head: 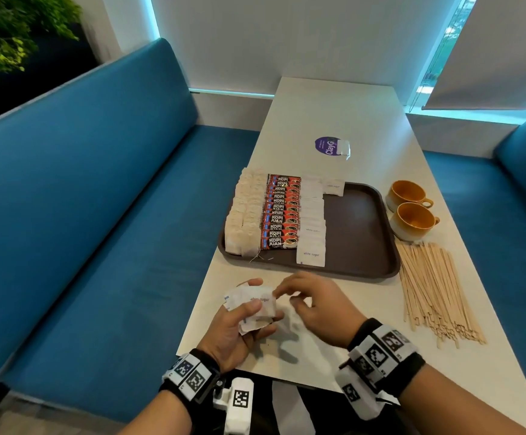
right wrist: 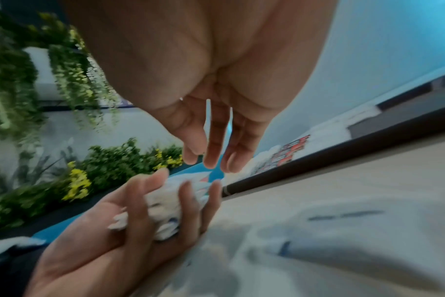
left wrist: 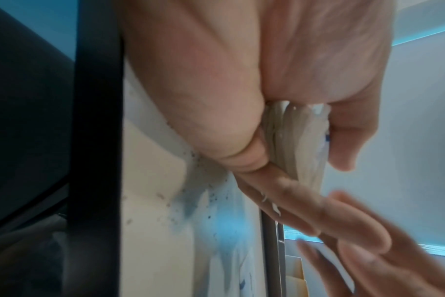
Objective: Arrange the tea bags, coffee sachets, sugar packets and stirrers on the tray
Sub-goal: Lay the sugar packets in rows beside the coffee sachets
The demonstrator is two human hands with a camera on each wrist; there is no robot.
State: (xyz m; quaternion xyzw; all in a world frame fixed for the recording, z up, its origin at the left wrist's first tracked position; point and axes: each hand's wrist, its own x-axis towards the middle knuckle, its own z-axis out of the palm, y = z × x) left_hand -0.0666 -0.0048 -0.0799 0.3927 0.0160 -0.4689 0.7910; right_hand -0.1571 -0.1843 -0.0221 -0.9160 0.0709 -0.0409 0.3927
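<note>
A brown tray (head: pixel 362 233) holds a column of tea bags (head: pixel 246 215), a column of red coffee sachets (head: pixel 282 211) and a column of white sugar packets (head: pixel 311 227). In front of the tray, my left hand (head: pixel 246 321) grips a small stack of white sugar packets (head: pixel 257 304) (left wrist: pixel 297 144) (right wrist: pixel 170 203) between thumb and fingers. My right hand (head: pixel 311 306) hovers just right of that stack, its fingers (right wrist: pixel 211 148) loosely extended and holding nothing. More sugar packets (right wrist: pixel 343 231) lie blurred on the table under it. Wooden stirrers (head: pixel 434 290) lie in a pile right of the tray.
Two orange cups (head: pixel 412 205) stand at the tray's right edge. A purple round sticker (head: pixel 327 146) with one white packet (head: pixel 343 149) on it lies farther back. Blue bench seats (head: pixel 98 215) flank the white table (head: pixel 333 105). The tray's right half is bare.
</note>
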